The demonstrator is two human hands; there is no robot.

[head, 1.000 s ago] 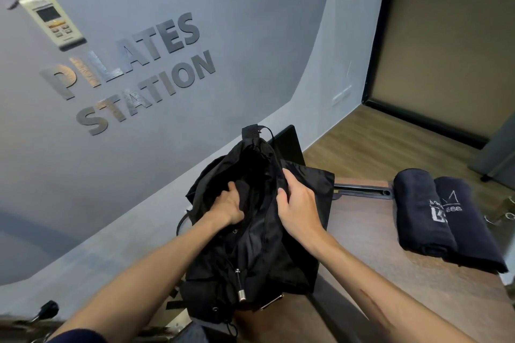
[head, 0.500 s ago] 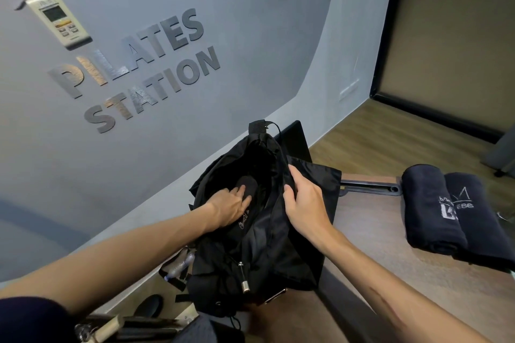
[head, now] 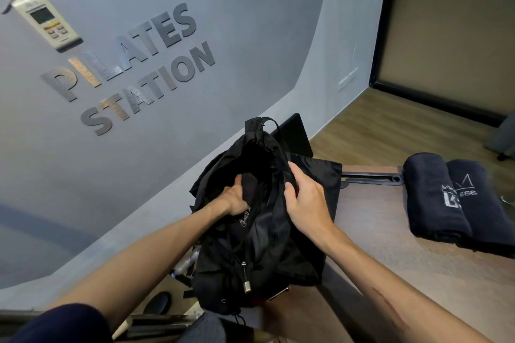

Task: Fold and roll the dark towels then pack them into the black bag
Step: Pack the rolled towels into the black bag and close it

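Observation:
The black bag [head: 267, 248] stands open-mouthed at the left edge of the wooden table [head: 395, 253]. My left hand [head: 235, 198] is inside the opening and grips a rolled dark towel [head: 249, 185] with white lettering, most of it sunk in the bag. My right hand [head: 305, 199] pinches the bag's right rim and holds the mouth apart. Two more rolled dark towels [head: 434, 198] lie side by side at the table's right, white logos facing up.
A grey wall with the sign PILATES STATION and a white remote [head: 46, 22] rises behind the bag. A black flat panel [head: 294, 133] stands behind the bag. A dark metal bar [head: 370, 177] lies on the table between bag and towels. Wooden floor beyond.
My left hand moved from the bag's left rim into the opening and now grips a rolled towel there. My right hand kept its hold on the right rim.

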